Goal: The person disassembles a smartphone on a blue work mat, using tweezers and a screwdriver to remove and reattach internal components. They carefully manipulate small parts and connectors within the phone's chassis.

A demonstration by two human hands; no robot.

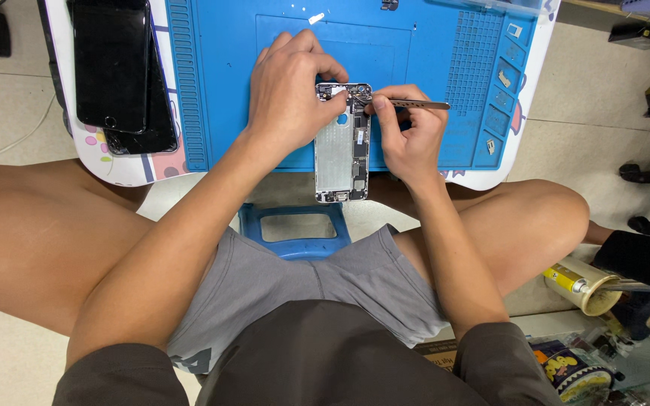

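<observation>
A phone shell (342, 143), opened and with its screen off, lies lengthwise at the near edge of a blue mat (430, 68), its bare silver metal plate showing, with small dark parts along the right side and at both ends, and its lower end overhanging the tabletop (126, 169) edge. The left hand (287, 94) lies curled over the shell's upper left corner, fingers (334, 101) pressed against its top end to hold it steady. The right hand (409, 139) is clenched around thin metal tweezers (408, 103), pinched between thumb and forefinger, the tip touching the small parts at the shell's top right; the handle points out to the right. The mat is rubbery, with ribbed strips down its left side, a dotted grid on the right, and a column of small square pockets (502, 98) at the far right holding tiny pale bits. Two glossy black phones (118, 68), stacked and slightly fanned, rest on the white tabletop left of the mat. Below the tabletop, between the person's bare knees, a blue plastic stool (295, 225) shows.
</observation>
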